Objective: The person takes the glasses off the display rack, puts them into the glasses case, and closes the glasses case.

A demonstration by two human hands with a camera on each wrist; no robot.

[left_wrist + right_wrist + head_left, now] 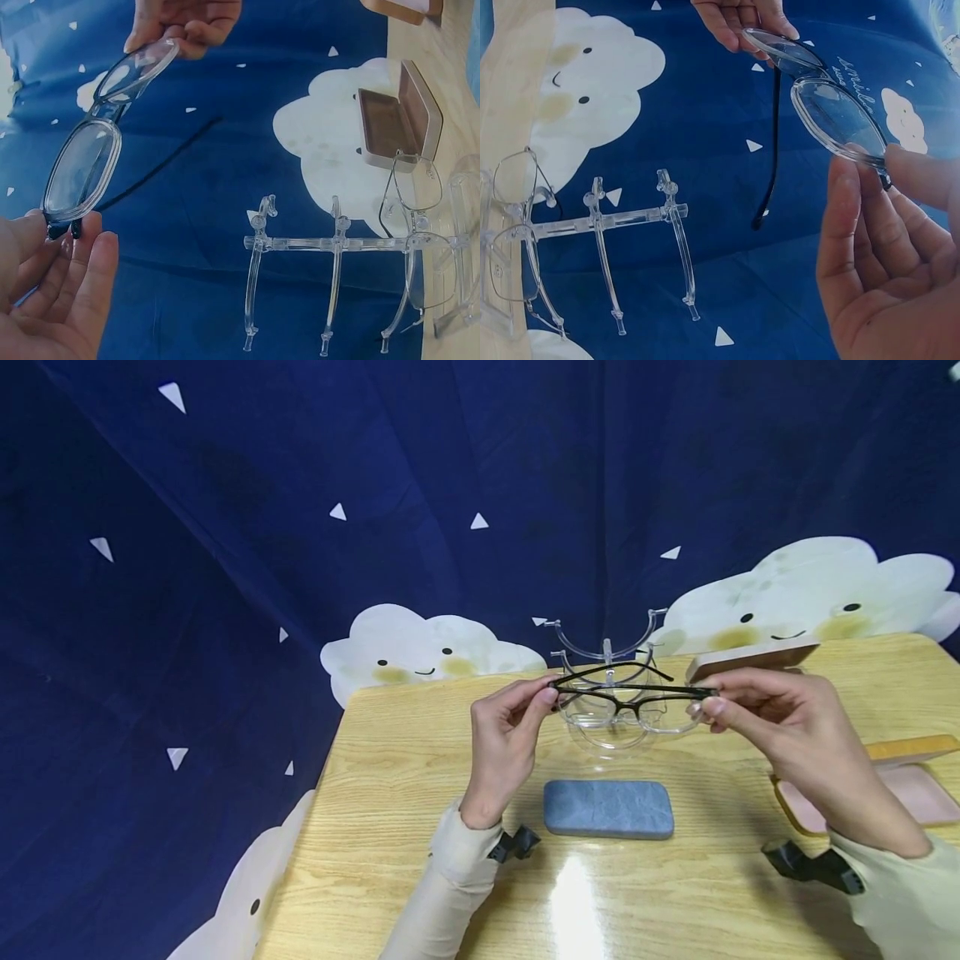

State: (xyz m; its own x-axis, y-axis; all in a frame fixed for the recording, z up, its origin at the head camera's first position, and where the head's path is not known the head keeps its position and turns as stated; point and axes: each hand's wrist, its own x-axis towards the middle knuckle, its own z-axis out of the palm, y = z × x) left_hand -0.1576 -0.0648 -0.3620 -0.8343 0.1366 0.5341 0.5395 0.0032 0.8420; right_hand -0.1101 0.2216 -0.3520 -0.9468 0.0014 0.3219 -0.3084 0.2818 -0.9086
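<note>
A pair of black-framed eyeglasses (627,705) with clear lower rims is held up above the table between both hands. My left hand (504,739) pinches one outer corner of the frame, by the hinge, between thumb and fingers. At the opposite corner, my right hand (795,718) grips the frame the same way. One temple arm stretches out behind the lenses in the right wrist view. Behind the glasses stands a clear tiered display stand (607,652). On its lowest tier sits a thin metal-rimmed pair of glasses (418,187); the tiers above it hold nothing.
A closed blue glasses case (608,809) lies on the wooden table (405,793) in front of the stand. To the right is an open orange case (922,793) with pink lining. An open brown case (401,120) stands farther back. A dark blue curtain (420,460) hangs behind.
</note>
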